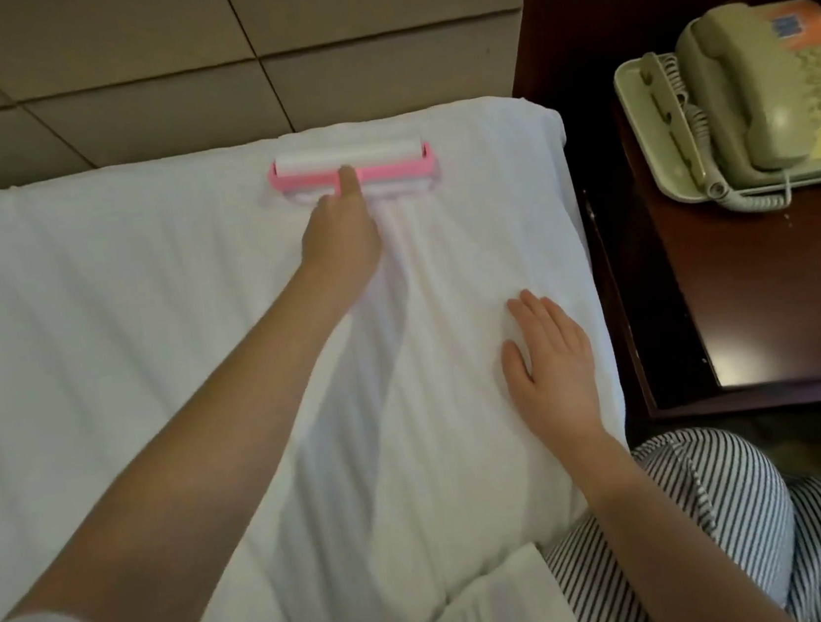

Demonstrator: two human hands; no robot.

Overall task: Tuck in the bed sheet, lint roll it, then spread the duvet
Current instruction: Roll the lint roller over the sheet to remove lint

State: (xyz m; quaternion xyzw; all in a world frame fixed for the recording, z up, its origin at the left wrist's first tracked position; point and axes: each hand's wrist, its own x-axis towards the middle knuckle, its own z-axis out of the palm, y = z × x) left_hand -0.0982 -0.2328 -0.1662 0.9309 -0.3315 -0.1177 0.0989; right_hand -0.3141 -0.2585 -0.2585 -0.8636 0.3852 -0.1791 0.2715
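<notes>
At the far edge of the white bed sheet (pixel 112 295), just below the padded headboard (pixel 160 57), we find a pink lint roller (pixel 378 152) lying across the fabric. Our left hand (pixel 340 236) grips it from the near side, hiding the handle, with the index finger (pixel 348 181) laid straight on the pink frame. Our right hand (pixel 552 365) rests flat on the sheet near its right edge, fingers straight and slightly apart. The roller looks light and rigid, best steered by its handle. The sheet is soft and creases easily, so it likely needs pinning. At right, a beige telephone (pixel 754 98) sits on a dark tabletop (pixel 760 309).
</notes>
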